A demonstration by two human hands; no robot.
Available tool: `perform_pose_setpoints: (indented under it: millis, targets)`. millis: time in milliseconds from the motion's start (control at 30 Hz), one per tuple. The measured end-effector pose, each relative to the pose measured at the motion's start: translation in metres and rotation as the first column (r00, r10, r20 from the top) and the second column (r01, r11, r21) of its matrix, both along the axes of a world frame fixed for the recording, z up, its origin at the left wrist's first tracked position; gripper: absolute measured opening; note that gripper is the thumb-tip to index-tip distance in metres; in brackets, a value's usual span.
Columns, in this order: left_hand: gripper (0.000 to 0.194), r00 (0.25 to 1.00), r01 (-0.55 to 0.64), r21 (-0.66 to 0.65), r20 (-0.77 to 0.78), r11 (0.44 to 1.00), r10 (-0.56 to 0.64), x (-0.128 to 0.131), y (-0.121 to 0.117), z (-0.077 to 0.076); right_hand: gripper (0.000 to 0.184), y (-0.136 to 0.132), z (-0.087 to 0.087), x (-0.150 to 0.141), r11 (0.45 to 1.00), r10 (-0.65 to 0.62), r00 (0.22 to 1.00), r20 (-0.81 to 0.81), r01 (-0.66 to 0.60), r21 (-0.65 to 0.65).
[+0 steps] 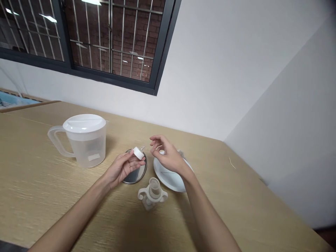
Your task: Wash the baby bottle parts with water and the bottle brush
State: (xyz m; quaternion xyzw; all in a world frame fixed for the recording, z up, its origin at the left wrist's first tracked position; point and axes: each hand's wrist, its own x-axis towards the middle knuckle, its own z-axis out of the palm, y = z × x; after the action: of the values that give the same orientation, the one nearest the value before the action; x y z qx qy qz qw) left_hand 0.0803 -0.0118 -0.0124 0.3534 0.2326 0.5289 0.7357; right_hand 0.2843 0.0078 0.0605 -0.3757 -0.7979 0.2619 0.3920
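Observation:
My left hand (126, 166) pinches a white bottle collar (138, 153) with a clear nipple (142, 148) sticking up out of it, held tilted above a round metal tray (133, 176). To the right of it, my right hand (166, 152) hovers over the edge of a white plate (168, 176). Its fingers are loosely curved and apart from the thumb, and I see nothing between them. In front of both hands a baby bottle (154, 190) with two side handles stands uncapped on the table.
A clear plastic pitcher (88, 147) with a white lid stands at the left. Something small and greyish (181, 153) shows at the plate's far rim, partly hidden by my right hand. A thin pale strip (232, 162) lies at the right of the wooden table (210, 175).

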Motion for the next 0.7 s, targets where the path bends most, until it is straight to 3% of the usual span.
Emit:
perform_pose_setpoints:
  millis: [233,467,600,700]
  targets:
    - [0.028,0.999,0.038,0.071,0.014,0.997,-0.039,0.001,-0.001,-0.004,0.064,-0.007,-0.001,-0.005,0.969,0.158,0.987,-0.014,-0.158,-0.190]
    - [0.034,0.997,0.063,0.138,-0.053,0.988,-0.056,0.005,-0.004,-0.005,0.062,-0.012,0.001,-0.012,0.951,0.190,0.982,-0.014,-0.188,-0.244]
    - [0.060,0.979,0.132,0.230,-0.182,0.964,-0.091,0.001,-0.005,-0.008,0.062,-0.017,0.013,0.000,0.957,0.178,0.984,0.008,-0.171,-0.234]
    - [0.093,0.895,0.277,0.299,-0.426,0.913,-0.133,0.002,-0.009,-0.011,0.063,-0.028,0.023,0.014,0.970,0.148,0.988,0.045,-0.136,-0.203]
